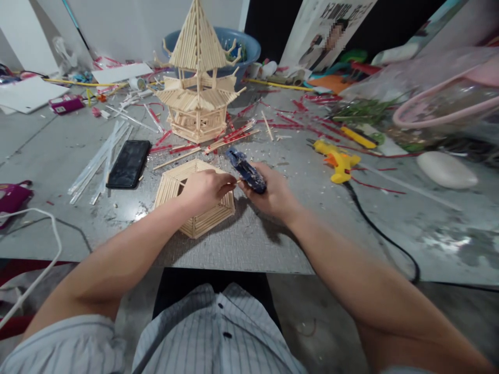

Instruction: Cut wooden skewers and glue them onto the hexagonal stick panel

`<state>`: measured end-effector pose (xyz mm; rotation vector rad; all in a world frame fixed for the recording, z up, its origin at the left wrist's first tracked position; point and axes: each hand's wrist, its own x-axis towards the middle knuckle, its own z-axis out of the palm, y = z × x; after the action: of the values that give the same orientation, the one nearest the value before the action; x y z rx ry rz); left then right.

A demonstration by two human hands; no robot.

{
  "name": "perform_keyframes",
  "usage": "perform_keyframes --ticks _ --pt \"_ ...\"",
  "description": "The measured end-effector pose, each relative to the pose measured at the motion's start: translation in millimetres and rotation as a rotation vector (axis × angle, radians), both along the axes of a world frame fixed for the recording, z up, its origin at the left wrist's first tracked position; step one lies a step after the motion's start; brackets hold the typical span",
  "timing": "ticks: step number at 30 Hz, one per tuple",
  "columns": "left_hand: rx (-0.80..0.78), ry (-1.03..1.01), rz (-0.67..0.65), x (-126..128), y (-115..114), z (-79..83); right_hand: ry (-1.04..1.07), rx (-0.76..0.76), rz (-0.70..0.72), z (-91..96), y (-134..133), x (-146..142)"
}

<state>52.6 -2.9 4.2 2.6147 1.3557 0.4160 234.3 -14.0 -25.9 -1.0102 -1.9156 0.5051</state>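
My left hand point(205, 189) is closed in a pinch on a thin wooden stick, just above a hexagonal frame of wooden sticks point(195, 200) that lies on the grey table point(273, 234). My right hand point(268, 195) grips a dark blue cutting tool point(245, 169), whose tip meets the stick at my left fingertips. Behind them stands a tall wooden stick pagoda point(198, 78).
A black phone point(129, 163) and clear glue sticks point(99, 158) lie at the left. A yellow glue gun point(337, 158) with a black cord lies at the right. Loose sticks and red scraps litter the back, by a blue basin point(241, 47). A white cable point(42, 234) loops at the left edge.
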Motion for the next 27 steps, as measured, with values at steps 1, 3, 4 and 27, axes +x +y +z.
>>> perform_keyframes --ticks 1,3,4,27 --pt "-0.011 0.016 0.007 0 -1 0.7 -0.004 -0.005 -0.006 0.2 0 0" --pt "-0.029 -0.012 0.025 -1 0 1.2 -0.013 -0.010 -0.040 0.5 0 2" --pt "-0.035 -0.067 0.037 -1 1 0.9 -0.020 -0.007 -0.062 0.4 1 4" --pt "0.080 -0.600 0.057 -12 10 0.1 -0.403 0.054 -0.248 5.7 13 16"
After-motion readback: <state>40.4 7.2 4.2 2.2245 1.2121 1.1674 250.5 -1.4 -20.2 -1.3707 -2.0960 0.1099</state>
